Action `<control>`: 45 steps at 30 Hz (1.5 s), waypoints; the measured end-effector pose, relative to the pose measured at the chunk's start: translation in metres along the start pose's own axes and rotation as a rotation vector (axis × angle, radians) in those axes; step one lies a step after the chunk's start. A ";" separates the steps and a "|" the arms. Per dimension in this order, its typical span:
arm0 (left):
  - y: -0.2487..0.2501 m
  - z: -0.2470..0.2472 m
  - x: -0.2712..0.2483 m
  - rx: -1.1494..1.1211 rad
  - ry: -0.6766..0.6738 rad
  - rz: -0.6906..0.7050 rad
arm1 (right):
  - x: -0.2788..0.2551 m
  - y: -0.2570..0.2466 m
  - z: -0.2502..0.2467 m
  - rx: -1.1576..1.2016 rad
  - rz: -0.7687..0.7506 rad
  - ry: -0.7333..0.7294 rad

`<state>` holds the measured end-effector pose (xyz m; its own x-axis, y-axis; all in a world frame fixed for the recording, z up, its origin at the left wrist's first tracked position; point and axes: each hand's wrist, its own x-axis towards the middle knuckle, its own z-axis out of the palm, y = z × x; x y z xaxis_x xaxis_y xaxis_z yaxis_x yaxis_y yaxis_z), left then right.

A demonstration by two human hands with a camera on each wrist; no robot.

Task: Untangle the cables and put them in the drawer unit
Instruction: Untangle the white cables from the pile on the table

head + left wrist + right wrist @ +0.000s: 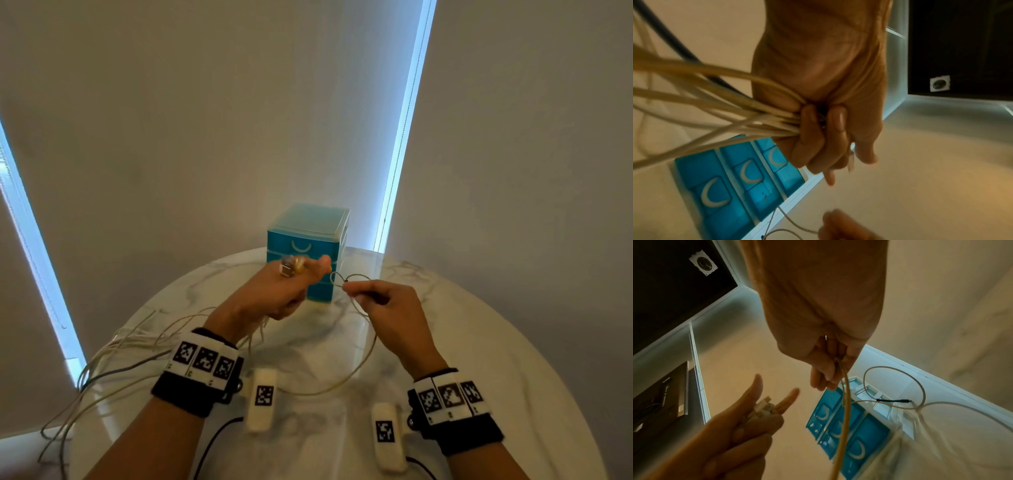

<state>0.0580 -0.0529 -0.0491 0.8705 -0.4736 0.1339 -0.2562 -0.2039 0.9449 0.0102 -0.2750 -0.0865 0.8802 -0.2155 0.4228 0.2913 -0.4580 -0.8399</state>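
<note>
My left hand (281, 291) is raised over the table and grips a bundle of white cables (748, 113), their plug ends (291, 266) sticking out above the fingers. The rest of the cables (113, 346) trail left and hang over the table's edge. My right hand (380, 298) pinches one thin white cable (356, 371) that forms a small loop (894, 386) with a short black sleeve on it. The blue drawer unit (308, 240) stands just behind both hands, all three drawers closed (731, 183).
The round white marble table (462, 325) carries everything. A grey wall with bright window strips (400, 137) rises behind it. Black leads (212, 442) run from the wrist cameras at the near edge.
</note>
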 end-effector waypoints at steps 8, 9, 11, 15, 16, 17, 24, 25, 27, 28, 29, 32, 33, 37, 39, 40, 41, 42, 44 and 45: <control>-0.010 0.033 0.006 0.347 -0.315 -0.130 | -0.001 -0.007 0.013 0.732 0.276 -0.063; -0.011 0.037 0.007 0.348 -0.309 -0.140 | 0.000 -0.007 0.013 0.807 0.304 -0.069; -0.014 0.042 0.007 0.299 -0.297 -0.138 | 0.001 -0.008 0.012 0.910 0.319 -0.073; -0.014 0.045 0.008 0.176 -0.333 -0.094 | 0.004 -0.007 0.007 1.081 0.307 -0.065; -0.014 0.045 0.008 0.175 -0.333 -0.089 | 0.004 -0.006 0.005 1.108 0.308 -0.060; -0.013 0.045 0.008 0.188 -0.330 -0.083 | 0.005 -0.004 0.004 1.123 0.308 -0.057; -0.001 0.048 0.000 0.245 -0.375 -0.048 | 0.010 0.004 -0.012 1.304 0.450 -0.013; 0.001 0.044 -0.002 0.231 -0.410 -0.037 | 0.012 0.004 -0.017 1.349 0.479 0.030; 0.005 0.033 -0.006 0.206 -0.482 0.002 | 0.015 0.013 -0.032 1.443 0.528 0.179; 0.006 0.026 -0.009 0.186 -0.493 0.021 | 0.018 0.024 -0.040 1.470 0.541 0.259; 0.006 0.019 -0.011 0.156 -0.479 0.040 | 0.021 0.033 -0.051 1.617 0.619 0.274; 0.001 -0.003 -0.012 0.022 -0.288 0.082 | 0.025 0.060 -0.085 1.737 0.724 0.236; -0.003 -0.010 -0.010 -0.035 -0.186 0.077 | 0.025 0.065 -0.091 1.824 0.716 0.253; -0.017 -0.033 0.001 -0.301 0.121 0.071 | 0.017 0.039 -0.112 1.717 0.671 0.449; -0.022 -0.040 0.006 -0.431 0.238 0.071 | 0.017 0.036 -0.109 1.697 0.675 0.460; -0.025 -0.043 0.008 -0.472 0.309 0.061 | 0.019 0.035 -0.108 1.686 0.667 0.466; -0.027 -0.045 0.010 -0.492 0.383 0.044 | 0.021 0.034 -0.107 1.629 0.653 0.491; -0.029 -0.047 0.010 -0.490 0.447 0.030 | 0.023 0.033 -0.105 1.572 0.628 0.541; -0.032 -0.048 0.009 -0.457 0.527 0.012 | 0.031 0.031 -0.101 1.411 0.568 0.657; -0.033 -0.046 0.009 -0.432 0.547 0.005 | 0.037 0.030 -0.101 1.336 0.541 0.750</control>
<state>0.0939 -0.0112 -0.0652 0.9855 0.0491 0.1623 -0.1691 0.2098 0.9630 0.0140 -0.3835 -0.0615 0.7283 -0.6261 -0.2784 0.4777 0.7552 -0.4489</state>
